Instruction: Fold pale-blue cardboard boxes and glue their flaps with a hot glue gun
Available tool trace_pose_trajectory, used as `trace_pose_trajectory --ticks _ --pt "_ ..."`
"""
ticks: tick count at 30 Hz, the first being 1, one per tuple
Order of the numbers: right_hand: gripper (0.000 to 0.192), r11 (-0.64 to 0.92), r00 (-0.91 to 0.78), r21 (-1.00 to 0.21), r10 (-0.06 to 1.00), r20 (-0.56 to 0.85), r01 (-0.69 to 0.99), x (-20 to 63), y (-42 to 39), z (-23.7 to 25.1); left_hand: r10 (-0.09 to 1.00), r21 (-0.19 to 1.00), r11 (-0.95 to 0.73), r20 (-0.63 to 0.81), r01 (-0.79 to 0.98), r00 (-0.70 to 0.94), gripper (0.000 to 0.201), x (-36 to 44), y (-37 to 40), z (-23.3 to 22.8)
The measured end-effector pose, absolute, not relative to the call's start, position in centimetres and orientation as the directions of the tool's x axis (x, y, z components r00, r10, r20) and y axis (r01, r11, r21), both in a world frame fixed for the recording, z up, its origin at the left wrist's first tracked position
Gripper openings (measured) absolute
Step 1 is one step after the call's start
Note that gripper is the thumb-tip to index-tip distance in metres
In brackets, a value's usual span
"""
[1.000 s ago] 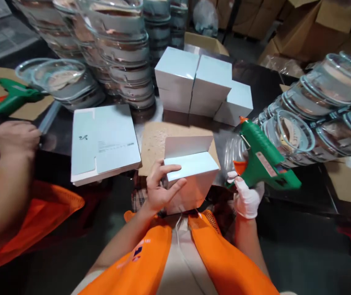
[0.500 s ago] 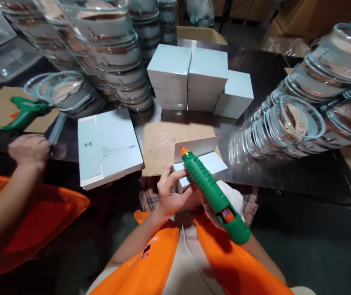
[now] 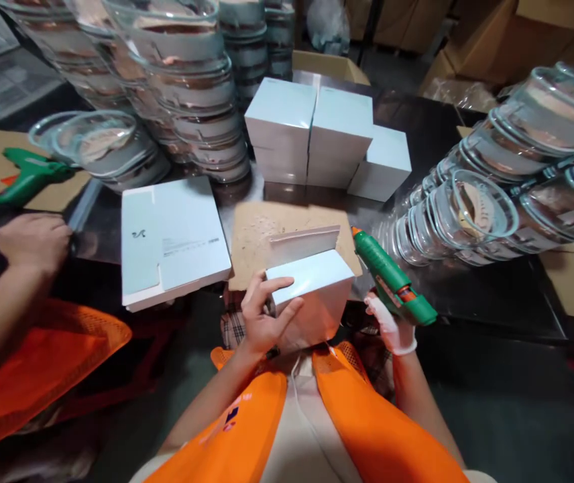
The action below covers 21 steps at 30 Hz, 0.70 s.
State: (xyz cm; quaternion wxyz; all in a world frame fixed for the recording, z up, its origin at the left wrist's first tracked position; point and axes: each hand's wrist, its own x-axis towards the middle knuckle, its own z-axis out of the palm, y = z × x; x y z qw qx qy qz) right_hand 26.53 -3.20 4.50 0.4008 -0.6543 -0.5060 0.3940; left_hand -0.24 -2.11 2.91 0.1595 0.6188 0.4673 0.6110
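Note:
My left hand [image 3: 268, 314] grips the near left end of a pale blue box [image 3: 317, 302], its thumb on the front and its fingers over the top. A flap [image 3: 304, 245] stands raised along the box's far edge. In my gloved right hand [image 3: 390, 325] is a green glue gun [image 3: 385, 272] with an orange nozzle, held off to the right of the box and pointing up and left. Beneath the flap side lies a cardboard sheet [image 3: 251, 228] with rough marks on it. Left of that, a stack of flat pale blue cartons [image 3: 181, 235] rests on the table.
Several finished-looking boxes [image 3: 287, 134] stand behind the cardboard. Tall stacks of glass containers [image 3: 191, 94] rise at the left, and more glass containers [image 3: 468, 208] lean at the right. Another person's hand [image 3: 35, 241] rests near a second green glue gun [image 3: 28, 178].
The glue gun has moved from over the box's flap to the right, clear of it. My left hand still holds the box, which now shows its top and front.

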Motion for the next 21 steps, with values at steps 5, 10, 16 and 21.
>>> trace_pose_trajectory --ticks 5,10,16,21 --pt "0.070 -0.374 0.149 -0.904 0.925 -0.348 0.208 25.7 3.1 3.7 0.783 0.806 -0.477 0.571 0.350 -0.247 0.034 -0.8 -1.9 2.6" --pt "0.057 -0.392 0.177 -0.879 0.918 -0.355 0.271 27.3 5.1 6.4 0.776 0.800 -0.506 0.585 0.322 -0.236 0.033 -1.8 -1.8 2.7" --pt "0.051 -0.202 0.128 -0.948 0.976 -0.175 0.247 24.4 3.9 10.4 0.783 0.793 -0.555 0.600 0.253 -0.163 0.036 -1.7 -1.1 3.3" --pt "0.059 -0.212 -0.181 -0.977 0.962 -0.205 -0.026 21.3 4.8 9.8 0.814 0.842 -0.503 0.537 0.194 -0.221 0.044 -0.7 -1.0 2.7"
